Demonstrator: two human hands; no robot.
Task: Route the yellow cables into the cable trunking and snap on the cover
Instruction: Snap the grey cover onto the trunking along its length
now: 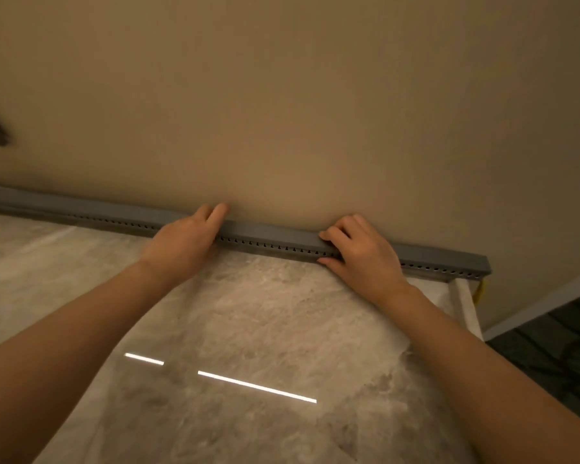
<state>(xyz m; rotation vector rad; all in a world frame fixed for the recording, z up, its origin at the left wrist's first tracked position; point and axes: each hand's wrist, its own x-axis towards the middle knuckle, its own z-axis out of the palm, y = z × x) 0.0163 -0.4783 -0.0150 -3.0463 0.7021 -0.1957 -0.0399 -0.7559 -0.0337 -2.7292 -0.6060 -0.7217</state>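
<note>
Found trunking (275, 246) at desk (248, 323) rear, against wall (282, 112). Pressing its cover (268, 233) down with flat left hand (185, 244); pinching it with curled right hand (360, 251), probably to seat clips. Noted yellow cable (481, 291) exiting right end.

Grey trunking (275, 247) across the middle of the frame looks like matt plastic to me, its front side punched with a row of small slots. The cover (268, 233) on top is the same grey plastic, smooth and dull, no shine beside my right hand (362, 254). The table top (282, 329) filling the lower half is marbled grey-white, polished, glossy enough to throw back bright light strips. The wall (282, 95) above is beige, matt, smooth. At the far right a yellow cable (481, 291), sheath looks plastic. The floor (549, 346) at lower right is dark, patterned, carpet-like
</note>
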